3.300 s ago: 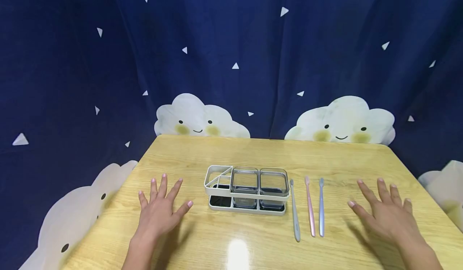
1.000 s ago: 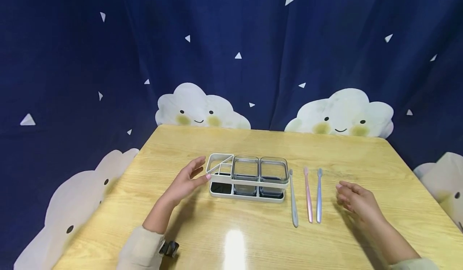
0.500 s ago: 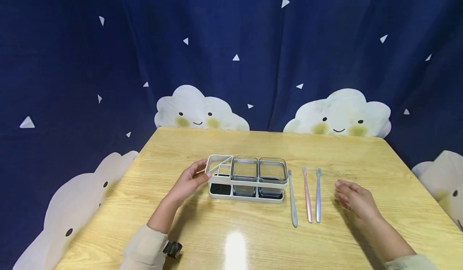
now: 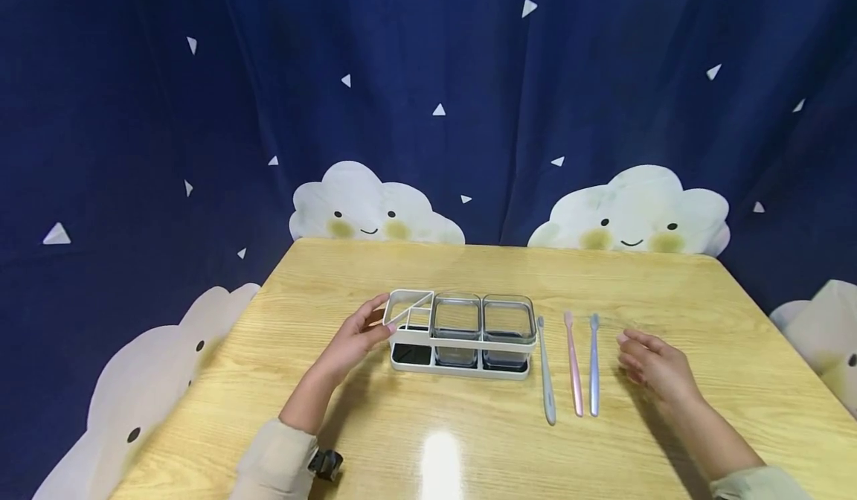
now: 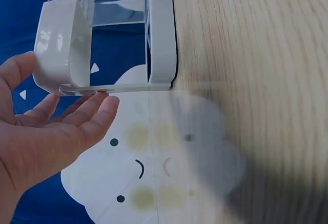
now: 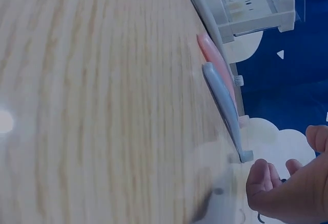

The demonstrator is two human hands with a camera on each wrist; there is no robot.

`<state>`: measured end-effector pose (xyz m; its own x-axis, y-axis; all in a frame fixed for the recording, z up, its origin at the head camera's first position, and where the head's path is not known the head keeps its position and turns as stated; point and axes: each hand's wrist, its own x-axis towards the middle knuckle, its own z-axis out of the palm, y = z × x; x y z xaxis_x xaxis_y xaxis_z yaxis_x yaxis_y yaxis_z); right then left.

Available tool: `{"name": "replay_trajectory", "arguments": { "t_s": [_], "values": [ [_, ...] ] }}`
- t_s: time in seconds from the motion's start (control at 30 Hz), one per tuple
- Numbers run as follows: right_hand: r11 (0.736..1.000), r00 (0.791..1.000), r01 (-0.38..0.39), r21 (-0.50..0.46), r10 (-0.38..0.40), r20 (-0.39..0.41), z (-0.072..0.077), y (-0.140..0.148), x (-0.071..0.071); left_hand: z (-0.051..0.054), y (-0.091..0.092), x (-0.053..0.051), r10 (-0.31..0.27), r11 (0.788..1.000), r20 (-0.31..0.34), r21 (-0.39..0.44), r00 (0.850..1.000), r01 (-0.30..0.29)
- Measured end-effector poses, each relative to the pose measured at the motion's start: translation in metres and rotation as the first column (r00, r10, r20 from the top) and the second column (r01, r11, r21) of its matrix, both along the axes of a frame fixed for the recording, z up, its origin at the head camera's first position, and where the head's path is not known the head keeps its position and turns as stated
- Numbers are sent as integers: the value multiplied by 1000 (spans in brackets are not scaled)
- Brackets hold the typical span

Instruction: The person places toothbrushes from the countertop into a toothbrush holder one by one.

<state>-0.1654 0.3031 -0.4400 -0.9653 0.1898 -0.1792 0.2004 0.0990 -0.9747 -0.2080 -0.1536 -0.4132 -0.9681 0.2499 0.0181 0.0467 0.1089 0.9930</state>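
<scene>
A white toothbrush holder point(image 4: 462, 373) with two clear square cups, a left cup point(image 4: 457, 318) and a right cup point(image 4: 509, 318), stands upright on the table. My left hand point(image 4: 351, 344) holds its left end, thumb at the front of the upper rail and fingers round the side; the left wrist view shows the fingertips against that end. To the holder's right lie a grey toothbrush point(image 4: 545, 373), a pink toothbrush point(image 4: 573, 366) and a blue toothbrush point(image 4: 594, 370), bristle ends away from me. My right hand point(image 4: 659, 370) hovers beside the blue one, fingers loosely bent, holding nothing.
The light wooden table point(image 4: 375, 440) has a bright reflection near its front. A dark blue curtain point(image 4: 402, 53) with white triangles and smiling clouds hangs behind and at the sides. A small black device point(image 4: 326, 465) sits at the left sleeve cuff.
Both hands, earlier spread flat over the table, have moved inward. The left has come to the holder's left end and taken hold; the right has come near the blue toothbrush, fingers bending.
</scene>
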Motion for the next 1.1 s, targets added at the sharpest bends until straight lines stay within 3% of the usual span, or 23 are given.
{"name": "replay_trajectory", "arguments": {
  "t_s": [0.33,0.6,0.9,1.1],
  "values": [
    [995,1000,7,98,-8,7,-7,-4,-11,-3,-1,-3,-25,999,29,21,999,25],
    [969,999,-26,244,18,34,-15,-2,-22,-2,1,-4,-30,1000,22,3,999,30],
    [941,1000,21,338,-25,6,-22,-9,-30,0,0,-2,-20,999,31,-28,999,20],
    [878,996,84,471,-71,-46,-26,-15,-33,2,1,-3,-13,999,24,-34,1000,14]
  ]
}}
